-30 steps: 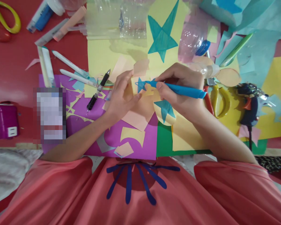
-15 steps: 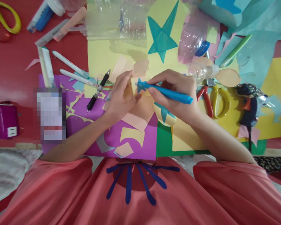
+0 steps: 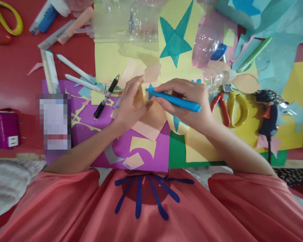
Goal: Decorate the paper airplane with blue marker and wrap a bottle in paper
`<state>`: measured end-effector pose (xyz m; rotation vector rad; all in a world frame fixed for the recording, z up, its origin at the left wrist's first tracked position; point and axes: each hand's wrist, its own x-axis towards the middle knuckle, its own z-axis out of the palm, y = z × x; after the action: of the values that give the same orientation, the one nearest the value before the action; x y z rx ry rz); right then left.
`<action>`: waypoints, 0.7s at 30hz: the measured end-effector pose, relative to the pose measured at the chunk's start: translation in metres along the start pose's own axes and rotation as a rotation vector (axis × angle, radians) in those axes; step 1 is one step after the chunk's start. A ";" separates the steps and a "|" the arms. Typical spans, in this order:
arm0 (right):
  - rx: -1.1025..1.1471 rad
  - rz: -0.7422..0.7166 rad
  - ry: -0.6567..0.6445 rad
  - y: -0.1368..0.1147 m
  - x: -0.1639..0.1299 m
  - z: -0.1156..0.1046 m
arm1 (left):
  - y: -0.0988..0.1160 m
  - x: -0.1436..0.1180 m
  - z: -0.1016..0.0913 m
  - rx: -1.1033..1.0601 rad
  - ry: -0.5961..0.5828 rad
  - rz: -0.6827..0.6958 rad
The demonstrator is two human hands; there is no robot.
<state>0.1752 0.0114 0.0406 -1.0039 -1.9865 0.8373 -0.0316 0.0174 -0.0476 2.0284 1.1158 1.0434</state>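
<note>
My right hand grips a blue marker with its tip pointing left at a small blue star drawn on a yellow paper scrap. Most of that star is hidden behind the marker tip and my fingers. My left hand lies flat with its fingers spread, pressing down the yellow scrap and the peach paper under it. A yellow oval with a blue star peeks out below my right hand.
A big blue star is drawn on a yellow sheet above. Clear plastic bottle pieces lie at the top. White pens and a black pen lie left, red-and-yellow pliers and a glue gun right.
My right hand slid left and turned, bringing the marker lower and flatter over the small star, which it now mostly covers. My left hand stayed in place.
</note>
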 end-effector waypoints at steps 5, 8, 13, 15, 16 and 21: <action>-0.010 0.013 0.019 0.000 0.000 0.000 | 0.003 0.000 0.000 0.004 -0.005 -0.027; -0.017 0.011 0.040 0.000 0.000 0.000 | 0.004 0.000 -0.002 0.017 -0.017 -0.037; -0.006 0.001 0.040 0.001 0.000 0.000 | 0.005 0.000 -0.002 0.069 -0.018 -0.016; -0.010 0.013 0.044 0.001 0.000 0.000 | 0.006 0.000 -0.002 0.080 -0.010 -0.018; -0.011 0.015 0.047 0.001 0.000 0.000 | 0.006 0.000 -0.002 0.081 -0.010 -0.020; -0.007 -0.020 0.060 0.001 0.000 0.001 | 0.007 0.000 -0.003 0.069 -0.025 -0.012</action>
<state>0.1751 0.0112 0.0395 -0.9998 -1.9467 0.7804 -0.0314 0.0149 -0.0406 2.0802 1.1638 0.9835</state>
